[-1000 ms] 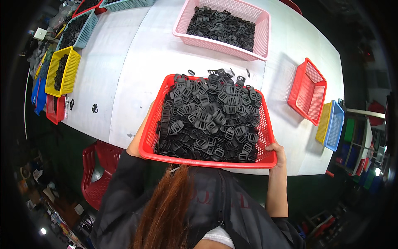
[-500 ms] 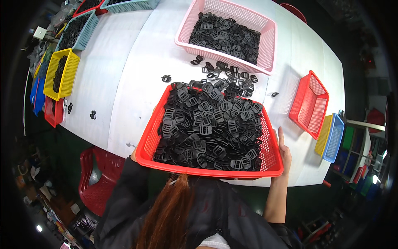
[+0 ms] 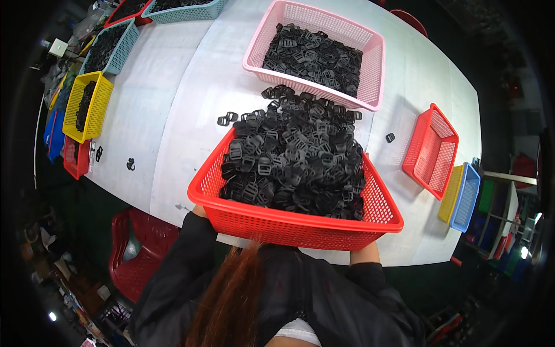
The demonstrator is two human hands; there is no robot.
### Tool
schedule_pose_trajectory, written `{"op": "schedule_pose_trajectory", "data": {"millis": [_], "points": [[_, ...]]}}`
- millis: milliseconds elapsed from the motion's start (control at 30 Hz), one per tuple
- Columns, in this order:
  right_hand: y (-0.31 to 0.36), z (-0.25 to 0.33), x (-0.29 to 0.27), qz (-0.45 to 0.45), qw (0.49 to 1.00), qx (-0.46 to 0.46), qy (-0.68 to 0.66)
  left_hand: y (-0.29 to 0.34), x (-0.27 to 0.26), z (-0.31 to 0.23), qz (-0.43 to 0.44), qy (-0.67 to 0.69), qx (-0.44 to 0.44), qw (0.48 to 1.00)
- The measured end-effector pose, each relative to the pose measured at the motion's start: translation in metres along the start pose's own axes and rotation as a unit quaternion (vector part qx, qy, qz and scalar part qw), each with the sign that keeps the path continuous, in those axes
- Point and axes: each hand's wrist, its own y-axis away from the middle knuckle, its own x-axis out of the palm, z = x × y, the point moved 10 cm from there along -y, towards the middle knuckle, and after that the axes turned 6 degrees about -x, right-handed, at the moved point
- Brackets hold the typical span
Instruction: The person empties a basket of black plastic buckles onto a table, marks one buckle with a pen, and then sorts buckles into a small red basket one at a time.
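Observation:
A red plastic basket point(image 3: 277, 217) is tilted away from me over the white table, its near side raised. Black plastic strap buckles point(image 3: 295, 156) fill it and spill over its far edge into a heap point(image 3: 312, 107) on the tabletop. My left hand point(image 3: 199, 211) holds the basket at its near left corner; only a little of the hand shows. Beneath the near right corner, my right hand point(image 3: 365, 254) supports it. Its fingers are hidden behind the basket.
Beyond the heap stands a pink basket point(image 3: 374, 69) of buckles. To the right are an empty red basket point(image 3: 430, 153) and nested yellow and blue baskets point(image 3: 466, 196). A yellow basket point(image 3: 104, 98) and others line the left edge. A red chair point(image 3: 141, 254) stands lower left.
The red basket's near side has risen, tipping it further forward. More buckles have slid onto the table, and the heap has grown. My right hand has moved from the basket's side to beneath it.

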Motion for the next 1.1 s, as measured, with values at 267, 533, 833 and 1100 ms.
{"op": "schedule_pose_trajectory", "data": {"millis": [267, 533, 833, 1100], "points": [[0.009, -0.004, 0.001, 0.014, 1.000, 0.009, 0.003, -0.019, 0.008, -0.008, 0.006, 0.009, 0.003, 1.000], [0.019, 0.003, -0.002, 0.024, 1.000, 0.016, 0.011, -0.019, 0.014, -0.009, 0.008, 0.008, 0.002, 1.000], [0.030, 0.006, -0.006, 0.050, 0.998, 0.030, 0.020, 0.000, 0.012, -0.007, 0.009, 0.006, 0.009, 1.000], [0.032, 0.004, -0.007, 0.103, 0.993, 0.047, 0.044, 0.015, 0.012, -0.001, 0.024, 0.004, 0.008, 1.000]]}}
